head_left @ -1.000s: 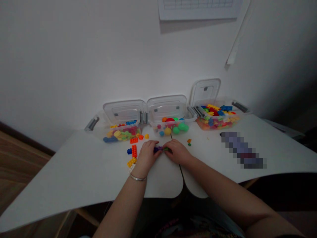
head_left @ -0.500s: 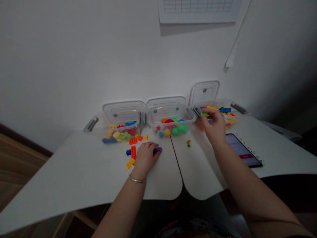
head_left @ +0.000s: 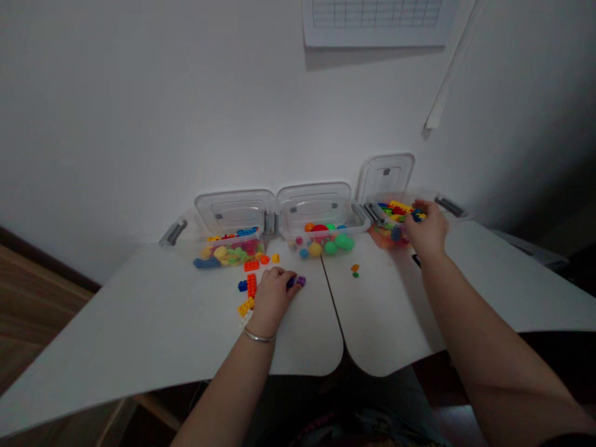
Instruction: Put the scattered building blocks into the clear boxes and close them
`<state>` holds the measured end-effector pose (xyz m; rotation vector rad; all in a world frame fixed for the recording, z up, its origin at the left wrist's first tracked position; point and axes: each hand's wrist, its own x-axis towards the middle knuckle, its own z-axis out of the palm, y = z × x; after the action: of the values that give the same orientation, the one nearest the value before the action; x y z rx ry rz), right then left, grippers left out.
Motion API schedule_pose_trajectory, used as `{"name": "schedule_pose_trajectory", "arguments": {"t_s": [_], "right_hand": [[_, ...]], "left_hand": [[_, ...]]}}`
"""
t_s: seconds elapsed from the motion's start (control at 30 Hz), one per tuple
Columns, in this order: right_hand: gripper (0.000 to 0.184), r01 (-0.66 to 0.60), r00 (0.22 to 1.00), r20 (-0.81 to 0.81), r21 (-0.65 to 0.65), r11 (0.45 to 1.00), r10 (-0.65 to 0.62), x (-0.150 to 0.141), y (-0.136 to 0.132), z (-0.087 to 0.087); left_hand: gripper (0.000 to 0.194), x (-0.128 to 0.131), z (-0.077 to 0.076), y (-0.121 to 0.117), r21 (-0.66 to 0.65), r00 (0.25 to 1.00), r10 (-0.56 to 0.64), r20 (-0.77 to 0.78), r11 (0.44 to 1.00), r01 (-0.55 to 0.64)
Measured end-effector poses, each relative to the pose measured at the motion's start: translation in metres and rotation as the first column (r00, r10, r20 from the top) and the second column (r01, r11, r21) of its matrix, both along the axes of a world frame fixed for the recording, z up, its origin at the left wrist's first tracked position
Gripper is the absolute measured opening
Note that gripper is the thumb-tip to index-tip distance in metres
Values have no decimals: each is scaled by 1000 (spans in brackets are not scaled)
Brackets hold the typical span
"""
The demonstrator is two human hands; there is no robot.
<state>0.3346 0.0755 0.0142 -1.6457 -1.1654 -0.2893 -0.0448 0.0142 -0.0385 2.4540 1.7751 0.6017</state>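
Note:
My left hand [head_left: 272,297] rests on the white table with its fingertips on a small purple brick [head_left: 297,281], which lies flat near the table's central seam. A thin silver bangle [head_left: 259,337] circles that wrist. My right hand [head_left: 428,231] is at the front of a transparent plastic box [head_left: 391,231] full of mixed toy bricks, its fingers curled at the bricks. Whether that hand holds a brick cannot be seen.
A transparent box of coloured balls [head_left: 321,241] and another of bricks [head_left: 228,253] stand by the wall, lids up. Loose orange, blue and yellow bricks [head_left: 250,285] lie left of my left hand. A phone [head_left: 416,261] lies mostly hidden under my right forearm.
My right hand has moved right and further over the right box, and my forearm now covers most of the phone. My left hand stays on the purple brick.

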Motion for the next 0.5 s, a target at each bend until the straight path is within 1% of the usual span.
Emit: {"name": "schedule_pose_trajectory", "arguments": {"t_s": [0.07, 0.1, 0.13, 0.2, 0.27, 0.3, 0.33, 0.37, 0.4, 0.47, 0.5], "right_hand": [[36, 29, 999, 38, 30, 999, -30, -10, -5, 3], [34, 18, 999, 50, 63, 998, -22, -17, -8, 6], [32, -22, 998, 65, 99, 995, 15, -27, -12, 9], [28, -153, 987, 74, 165, 974, 142, -50, -21, 13], [23, -340, 941, 71, 176, 924, 332, -80, -33, 13], [21, -442, 897, 77, 135, 887, 435, -95, -39, 10], [19, -549, 834, 98, 67, 833, 542, -111, -46, 6], [17, -659, 743, 130, -30, 752, 656, -127, -52, 1], [17, -722, 667, 135, -128, 680, 733, -142, -58, -5], [17, -753, 559, 143, -325, 572, 817, -167, -66, -18], [19, -738, 532, 141, -406, 539, 835, -177, -68, -25]], "left_hand": [[27, 0, 0, 0, -5, 1000, -17, 5, 1000, 17], [26, 1, 0, 1, -5, 1000, -24, 9, 1000, 24], [26, 1, 0, 1, -7, 999, -29, 14, 1000, 30], [24, 1, 0, 1, -9, 999, -42, 25, 999, 42], [23, 1, 0, 1, -4, 998, -56, 42, 998, 56], [22, 2, 0, 0, -1, 997, -64, 49, 998, 64], [22, 2, 1, 0, 2, 996, -71, 54, 997, 71], [21, 2, 1, 0, 5, 995, -79, 55, 997, 79], [21, 2, 2, -1, 8, 995, -87, 53, 996, 86], [21, 2, 4, -2, 12, 994, -102, 49, 995, 102], [22, 2, 4, -2, 13, 993, -109, 49, 994, 108]]}}
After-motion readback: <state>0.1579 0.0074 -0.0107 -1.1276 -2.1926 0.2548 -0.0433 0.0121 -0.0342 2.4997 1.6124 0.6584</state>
